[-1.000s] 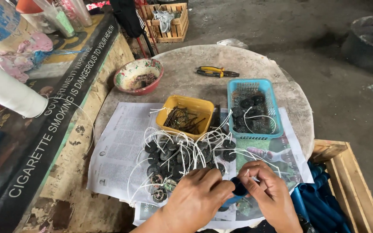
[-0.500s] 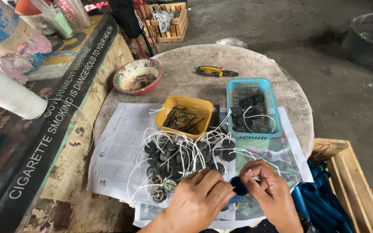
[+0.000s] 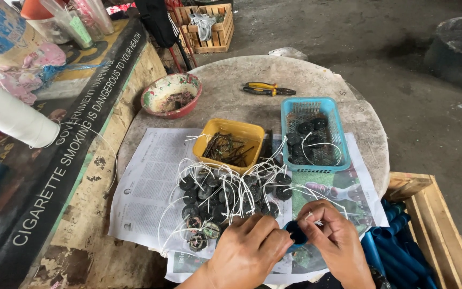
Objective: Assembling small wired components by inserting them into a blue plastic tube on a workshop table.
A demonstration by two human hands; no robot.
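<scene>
Both of my hands meet at the near edge of a round table. My left hand (image 3: 249, 249) and my right hand (image 3: 335, 238) pinch a small black round disc (image 3: 297, 234) between their fingertips. A thin white string (image 3: 316, 217) runs by the fingers of my right hand. Just beyond my hands lies a pile of black discs with white strings (image 3: 225, 195) on a spread newspaper (image 3: 145, 182).
A yellow tray of dark nails (image 3: 230, 145) and a blue basket of discs (image 3: 312, 134) stand behind the pile. Farther back are a red-rimmed bowl (image 3: 171, 95) and pliers (image 3: 267, 89). A white spool (image 3: 12, 116) lies on the left bench. A wooden crate (image 3: 429, 225) sits at right.
</scene>
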